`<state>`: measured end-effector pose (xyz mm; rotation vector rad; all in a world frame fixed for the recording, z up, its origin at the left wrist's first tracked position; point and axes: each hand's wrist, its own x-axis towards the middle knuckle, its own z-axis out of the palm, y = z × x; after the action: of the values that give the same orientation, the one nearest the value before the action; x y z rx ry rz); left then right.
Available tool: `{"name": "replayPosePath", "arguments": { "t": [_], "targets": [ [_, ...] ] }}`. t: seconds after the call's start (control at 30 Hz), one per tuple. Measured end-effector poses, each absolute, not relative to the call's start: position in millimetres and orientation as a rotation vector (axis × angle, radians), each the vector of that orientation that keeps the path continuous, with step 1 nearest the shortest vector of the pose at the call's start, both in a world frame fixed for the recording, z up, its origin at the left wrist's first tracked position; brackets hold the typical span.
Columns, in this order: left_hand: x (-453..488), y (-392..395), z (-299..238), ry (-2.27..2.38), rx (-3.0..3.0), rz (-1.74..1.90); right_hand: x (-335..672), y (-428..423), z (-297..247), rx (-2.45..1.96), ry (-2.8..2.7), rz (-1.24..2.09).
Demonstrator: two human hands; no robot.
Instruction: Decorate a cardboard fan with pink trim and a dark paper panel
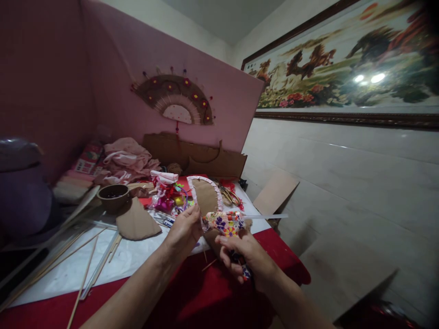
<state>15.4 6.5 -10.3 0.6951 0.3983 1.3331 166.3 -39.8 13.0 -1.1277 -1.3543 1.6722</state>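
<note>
Glue gun (224, 224) points left, long axis level; right hand (252, 260) grips it.

The handle of the glue gun (226, 224) is mostly hidden inside the right hand (253, 259).

A home craft corner: a bench (206, 292) under red cloth carries thin bamboo sticks (85, 269), crumpled pink fabric (126, 160) and a pink-trimmed brown cardboard fan shape (206, 194). A floral-patterned glue gun (226, 224) is in hand. A decorated brown fan (174, 98) hangs on the pink board (120, 55); a large framed horse painting (343, 59) lines the tiled wall (343, 183).
</note>
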Motion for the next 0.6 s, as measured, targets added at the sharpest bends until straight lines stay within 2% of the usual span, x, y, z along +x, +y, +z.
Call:
{"name": "replayPosePath", "arguments": {
  "t": [0.6],
  "targets": [
    [15.8,5.9,-10.4,0.460,0.704,1.313,169.2,-41.3,10.2,-1.112,-1.370,1.642]
  ]
}}
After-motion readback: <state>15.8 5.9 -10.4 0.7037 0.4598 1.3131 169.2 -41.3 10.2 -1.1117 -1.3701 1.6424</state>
